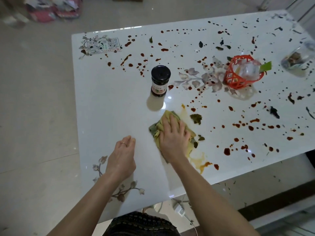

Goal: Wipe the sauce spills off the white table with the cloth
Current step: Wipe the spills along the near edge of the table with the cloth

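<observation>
From the head camera, the cloth [156, 129], a crumpled yellow-green rag, lies on the white table [110, 116] near its front edge, directly under the right hand [173, 135]. That hand lies flat on top of it, palm down, fingers straight and slightly spread, pressing rather than gripping; the cloth shows past the fingertips and along both sides of the hand. The left hand [122, 155] is just beside it to the left, apart from the cloth, resting on bare tabletop with its fingers loosely curled and nothing in them; a ring sits on one finger.

An orange smear [197, 160] spreads on the table just right of the cloth and behind the right wrist. Red-brown sauce spills [226, 151] dot the table to the right of the cloth and across the far half, mixed with dark leaf scraps [196, 118], one lying just beside the cloth.

A dark jar [160, 80] stands upright beyond the cloth, its black lid on; its contents cannot be made out. Farther right a red openwork basket [235, 80] sits tilted on the table's printed flower pattern and holds crumpled clear plastic and a green piece poking over its rim. At the far right edge lies a clear plastic bag [298, 60] with something dark inside, too blurred to tell.
</observation>
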The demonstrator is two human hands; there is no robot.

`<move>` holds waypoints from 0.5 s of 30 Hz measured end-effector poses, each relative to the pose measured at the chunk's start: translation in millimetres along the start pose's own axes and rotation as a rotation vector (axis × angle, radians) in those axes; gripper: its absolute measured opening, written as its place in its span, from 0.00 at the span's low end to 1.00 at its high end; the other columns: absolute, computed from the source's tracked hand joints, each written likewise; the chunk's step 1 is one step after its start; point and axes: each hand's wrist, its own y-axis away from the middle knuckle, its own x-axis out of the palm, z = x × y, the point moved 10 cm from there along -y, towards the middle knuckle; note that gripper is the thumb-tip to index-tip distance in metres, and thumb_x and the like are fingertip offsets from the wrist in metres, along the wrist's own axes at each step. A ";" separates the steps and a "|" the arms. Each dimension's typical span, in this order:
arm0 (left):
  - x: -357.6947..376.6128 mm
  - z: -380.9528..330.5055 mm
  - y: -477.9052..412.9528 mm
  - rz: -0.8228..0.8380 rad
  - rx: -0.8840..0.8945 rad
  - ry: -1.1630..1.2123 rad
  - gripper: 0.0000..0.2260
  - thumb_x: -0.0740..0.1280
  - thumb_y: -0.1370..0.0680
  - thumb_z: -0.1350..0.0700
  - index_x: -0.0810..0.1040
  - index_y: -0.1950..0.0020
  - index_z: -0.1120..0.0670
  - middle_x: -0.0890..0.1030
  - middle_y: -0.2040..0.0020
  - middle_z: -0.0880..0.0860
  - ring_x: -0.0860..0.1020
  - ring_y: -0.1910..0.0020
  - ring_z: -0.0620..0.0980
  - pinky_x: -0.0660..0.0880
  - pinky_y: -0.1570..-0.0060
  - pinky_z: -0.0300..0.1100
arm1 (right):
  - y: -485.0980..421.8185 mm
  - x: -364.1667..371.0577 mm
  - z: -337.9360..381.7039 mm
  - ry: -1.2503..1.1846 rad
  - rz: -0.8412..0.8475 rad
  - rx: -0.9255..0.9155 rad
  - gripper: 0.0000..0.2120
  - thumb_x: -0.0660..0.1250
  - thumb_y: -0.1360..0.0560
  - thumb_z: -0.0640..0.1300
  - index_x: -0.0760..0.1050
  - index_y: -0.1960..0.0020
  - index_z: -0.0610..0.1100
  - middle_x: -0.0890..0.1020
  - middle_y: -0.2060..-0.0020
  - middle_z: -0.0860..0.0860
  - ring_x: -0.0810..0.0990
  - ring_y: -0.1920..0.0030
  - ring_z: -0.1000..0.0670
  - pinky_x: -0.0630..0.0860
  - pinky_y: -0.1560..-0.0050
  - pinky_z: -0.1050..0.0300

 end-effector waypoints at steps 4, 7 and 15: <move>1.7 -0.3 0.3 0.011 0.020 -0.022 0.26 0.57 0.24 0.65 0.56 0.27 0.56 0.56 0.26 0.53 0.58 0.30 0.54 0.68 0.38 0.43 | -67.4 -19.9 -33.1 0.034 0.039 0.101 0.24 0.50 0.17 0.55 0.58 0.23 0.53 0.60 0.24 0.50 0.58 0.28 0.42 0.62 0.33 0.42; 2.7 -0.4 1.7 0.017 0.017 -0.015 0.26 0.57 0.24 0.65 0.55 0.27 0.56 0.56 0.26 0.53 0.58 0.29 0.54 0.68 0.38 0.44 | -72.6 -23.1 -36.0 0.034 0.056 0.195 0.24 0.51 0.17 0.53 0.55 0.22 0.52 0.59 0.24 0.49 0.58 0.29 0.41 0.63 0.35 0.42; 1.2 -4.7 1.1 0.013 0.022 -0.028 0.25 0.57 0.25 0.65 0.57 0.28 0.56 0.57 0.27 0.53 0.59 0.31 0.55 0.69 0.40 0.45 | 39.5 10.6 -1.7 -0.049 0.021 0.057 0.28 0.57 0.23 0.54 0.64 0.24 0.50 0.68 0.26 0.49 0.67 0.31 0.40 0.71 0.42 0.41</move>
